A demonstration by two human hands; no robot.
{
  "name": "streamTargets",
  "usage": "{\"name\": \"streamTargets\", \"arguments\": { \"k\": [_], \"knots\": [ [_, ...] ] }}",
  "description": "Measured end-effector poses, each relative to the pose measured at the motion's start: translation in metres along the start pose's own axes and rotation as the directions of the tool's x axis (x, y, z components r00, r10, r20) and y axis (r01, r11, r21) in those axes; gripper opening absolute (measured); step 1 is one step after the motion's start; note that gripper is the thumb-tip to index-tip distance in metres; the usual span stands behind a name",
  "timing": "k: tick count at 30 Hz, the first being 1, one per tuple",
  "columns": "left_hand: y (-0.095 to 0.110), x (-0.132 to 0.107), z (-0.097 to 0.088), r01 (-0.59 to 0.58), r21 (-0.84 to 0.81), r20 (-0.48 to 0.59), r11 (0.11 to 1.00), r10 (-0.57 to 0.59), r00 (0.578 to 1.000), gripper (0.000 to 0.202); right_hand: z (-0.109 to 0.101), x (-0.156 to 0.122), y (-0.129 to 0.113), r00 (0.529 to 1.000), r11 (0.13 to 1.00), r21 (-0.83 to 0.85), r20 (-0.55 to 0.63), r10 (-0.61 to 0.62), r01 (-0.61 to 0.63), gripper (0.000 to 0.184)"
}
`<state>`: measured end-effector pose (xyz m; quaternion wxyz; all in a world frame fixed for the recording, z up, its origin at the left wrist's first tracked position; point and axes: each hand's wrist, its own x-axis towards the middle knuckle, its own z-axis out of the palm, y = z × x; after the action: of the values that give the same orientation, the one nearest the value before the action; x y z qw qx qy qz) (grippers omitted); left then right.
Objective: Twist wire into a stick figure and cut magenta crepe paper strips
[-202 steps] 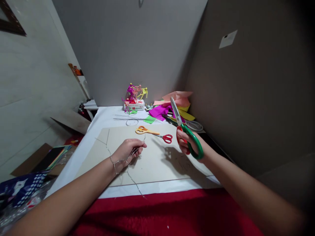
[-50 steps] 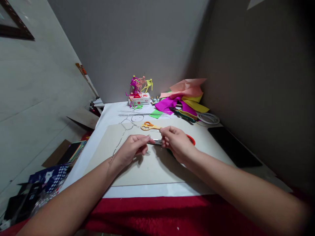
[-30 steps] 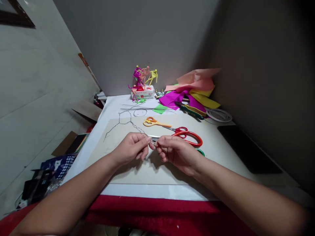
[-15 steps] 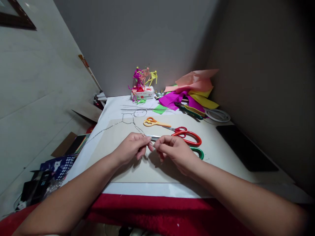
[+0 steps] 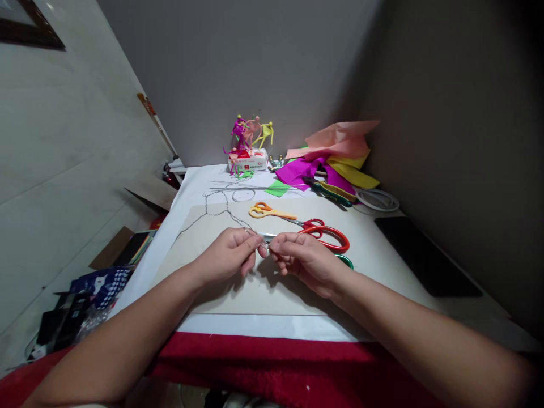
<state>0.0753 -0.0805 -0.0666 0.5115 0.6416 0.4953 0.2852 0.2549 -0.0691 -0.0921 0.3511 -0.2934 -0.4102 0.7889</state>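
My left hand [image 5: 227,255] and my right hand [image 5: 304,260] meet above a beige board [image 5: 272,297], their fingertips pinching a thin twisted-wire figure [image 5: 216,211] close together. The wire runs up and left from my left hand across the board. Under my right hand lie large scissors [image 5: 329,230] with red and green handles, their steel blade pointing left toward my fingers. Behind them are small orange-handled scissors [image 5: 267,212] and small red-handled scissors [image 5: 314,225], tip to tip.
Coloured wire figures stand on a white box [image 5: 247,160] at the back. Crepe paper sheets [image 5: 335,150], pliers [image 5: 329,191], a white wire coil [image 5: 377,199] and a black tablet [image 5: 427,256] lie to the right. Walls close both sides; red cloth [image 5: 255,362] lies in front.
The large scissors have left my raised right hand and lie on the board. My right hand has come to the wire beside my left, and the wire's loose end has shifted slightly.
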Motion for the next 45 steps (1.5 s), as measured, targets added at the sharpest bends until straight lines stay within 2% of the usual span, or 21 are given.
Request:
{"name": "streamTargets", "arguments": {
  "k": [5,10,12,14,17,21,24,26,28,30,32,33,36,38,40,42,43,45],
  "knots": [
    [0.000,-0.001,0.001,0.032,-0.003,0.066,0.999,-0.032,0.997,0.036,-0.003,0.004,0.001,0.995,0.999,-0.016,-0.088,-0.052,0.051,0.006],
    [0.005,-0.006,0.000,0.060,-0.025,0.241,0.998,-0.053,0.969,0.039,-0.018,0.008,-0.009,0.971,0.978,-0.126,-0.150,-0.184,0.165,0.010],
    [0.006,-0.009,-0.001,0.086,-0.020,0.325,0.996,-0.075,0.943,0.038,-0.020,0.008,-0.015,0.983,0.963,-0.230,-0.079,-0.163,0.141,0.008],
    [0.006,-0.011,-0.001,0.114,-0.015,0.410,0.993,-0.098,0.907,0.038,-0.017,0.005,-0.019,0.996,0.948,-0.306,0.041,-0.083,0.091,0.007],
    [0.007,-0.012,0.001,0.129,0.012,0.527,0.992,-0.116,0.842,0.039,-0.007,-0.001,-0.017,0.987,0.950,-0.296,0.147,-0.060,0.102,0.019],
    [0.007,-0.011,0.001,0.165,0.018,0.581,0.986,-0.145,0.801,0.038,0.003,-0.004,-0.009,0.981,0.937,-0.300,0.128,-0.149,0.181,0.016],
    [0.004,-0.010,-0.005,0.299,-0.121,0.590,0.947,-0.174,0.788,0.030,0.001,-0.004,-0.010,0.978,0.927,-0.316,0.115,-0.173,0.201,0.016],
    [0.000,-0.009,-0.010,0.380,-0.176,0.613,0.908,-0.201,0.764,0.025,-0.001,-0.006,-0.013,0.975,0.916,-0.339,0.130,-0.181,0.215,0.016],
    [-0.002,-0.008,-0.014,0.421,-0.151,0.659,0.894,-0.227,0.718,0.024,-0.002,-0.007,-0.016,0.969,0.882,-0.405,0.144,-0.200,0.242,0.014],
    [-0.003,-0.007,-0.015,0.409,-0.130,0.680,0.903,-0.219,0.700,0.026,-0.002,-0.009,-0.018,0.959,0.819,-0.498,0.140,-0.248,0.284,0.012],
    [-0.003,-0.005,-0.012,0.336,-0.134,0.654,0.932,-0.171,0.737,0.031,-0.001,-0.010,-0.018,0.935,0.727,-0.600,0.116,-0.335,0.335,0.011],
    [-0.003,-0.004,-0.010,0.280,-0.131,0.619,0.951,-0.142,0.772,0.035,0.000,-0.010,-0.017,0.916,0.672,-0.647,0.110,-0.385,0.360,0.011],
    [-0.003,0.000,-0.007,0.114,-0.114,0.410,0.987,-0.058,0.910,0.044,0.002,-0.011,-0.011,0.844,0.493,-0.748,0.164,-0.511,0.444,0.011],
    [-0.005,0.002,-0.006,0.055,-0.138,0.255,0.989,-0.019,0.967,0.047,0.003,-0.011,-0.005,0.784,0.354,-0.784,0.253,-0.567,0.510,0.012],
    [-0.005,0.003,-0.005,0.043,-0.173,0.178,0.984,-0.011,0.984,0.046,0.004,-0.011,0.000,0.724,0.233,-0.794,0.337,-0.601,0.562,0.013],
    [-0.005,0.003,-0.004,0.045,-0.171,0.153,0.984,-0.018,0.988,0.045,0.005,-0.011,0.004,0.690,0.176,-0.792,0.372,-0.622,0.585,0.014],
    [-0.004,0.003,-0.004,0.045,-0.165,0.139,0.985,-0.021,0.990,0.044,0.005,-0.011,0.004,0.685,0.170,-0.793,0.371,-0.627,0.585,0.014],
    [-0.002,0.003,-0.003,0.047,-0.171,0.105,0.984,-0.029,0.994,0.043,0.005,-0.012,0.002,0.711,0.183,-0.812,0.346,-0.613,0.553,0.014]
  ]
}}
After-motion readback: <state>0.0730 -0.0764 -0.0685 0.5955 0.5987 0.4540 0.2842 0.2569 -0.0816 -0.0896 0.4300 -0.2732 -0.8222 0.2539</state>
